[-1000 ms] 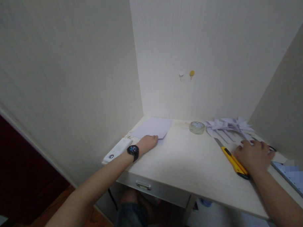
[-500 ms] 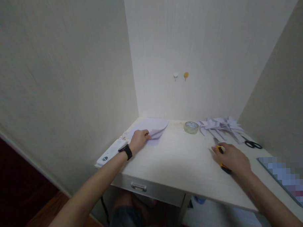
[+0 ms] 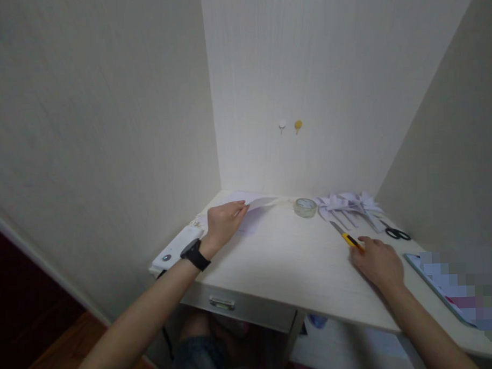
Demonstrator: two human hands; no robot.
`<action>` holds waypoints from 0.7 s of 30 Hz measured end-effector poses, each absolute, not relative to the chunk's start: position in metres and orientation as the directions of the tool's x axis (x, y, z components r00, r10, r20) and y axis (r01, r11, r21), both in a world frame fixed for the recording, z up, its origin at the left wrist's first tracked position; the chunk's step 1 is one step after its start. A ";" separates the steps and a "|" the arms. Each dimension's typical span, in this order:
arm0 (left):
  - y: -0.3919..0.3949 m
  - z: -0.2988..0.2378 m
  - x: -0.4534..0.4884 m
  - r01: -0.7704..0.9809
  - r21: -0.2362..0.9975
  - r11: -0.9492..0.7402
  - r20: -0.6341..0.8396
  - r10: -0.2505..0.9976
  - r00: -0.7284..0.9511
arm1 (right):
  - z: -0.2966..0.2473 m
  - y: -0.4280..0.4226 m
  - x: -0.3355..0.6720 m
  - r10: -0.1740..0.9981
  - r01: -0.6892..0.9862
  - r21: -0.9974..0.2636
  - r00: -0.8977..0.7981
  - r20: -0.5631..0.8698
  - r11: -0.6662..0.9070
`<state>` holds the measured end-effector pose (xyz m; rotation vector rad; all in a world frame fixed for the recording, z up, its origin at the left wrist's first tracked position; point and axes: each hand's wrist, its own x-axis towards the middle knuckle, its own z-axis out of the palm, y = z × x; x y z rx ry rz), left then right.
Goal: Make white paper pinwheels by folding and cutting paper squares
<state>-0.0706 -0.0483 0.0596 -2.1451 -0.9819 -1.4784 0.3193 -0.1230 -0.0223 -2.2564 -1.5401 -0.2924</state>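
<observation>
My left hand, with a black watch on its wrist, pinches the edge of a sheet of white paper and holds that edge raised above the desk. More paper lies flat beneath it. At the right, my right hand is low over the desk, its fingers curled round the rear of a yellow utility knife. The knife's blade is out and points to the far left. Part of the handle is hidden under the fingers.
A roll of clear tape stands near the back wall. Beside it are folded white paper pinwheels and black-handled scissors. A tablet with a blurred screen lies at the right, a white box-like object at the left edge.
My left hand has raised the paper's edge higher. The utility knife has turned in my right hand, so more of its blade and front handle shows, and the grip is further back.
</observation>
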 end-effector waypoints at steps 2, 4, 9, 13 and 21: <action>-0.071 0.053 -0.055 0.670 -0.108 -0.734 0.907 0.204 0.370 | -0.012 -0.122 0.302 0.823 0.895 -0.366 0.400 0.403 -0.255; -0.093 0.039 -0.036 0.629 -0.281 -0.725 0.865 0.093 0.493 | -0.001 -0.116 0.277 0.892 0.688 -0.710 0.405 0.202 -0.152; -0.134 -0.004 0.016 0.524 -0.428 -0.736 0.755 0.028 0.656 | 0.002 -0.093 0.219 0.936 -0.174 -0.922 0.007 -0.352 -0.345; -0.142 -0.016 0.037 0.411 -0.329 -0.850 0.665 0.101 0.740 | -0.010 -0.081 0.212 0.970 -0.158 -0.959 0.025 -0.244 -0.237; -0.046 0.025 -0.001 0.587 0.611 -0.531 0.542 0.821 0.180 | -0.009 -0.080 0.253 0.994 -0.332 -0.943 0.089 -0.061 -0.028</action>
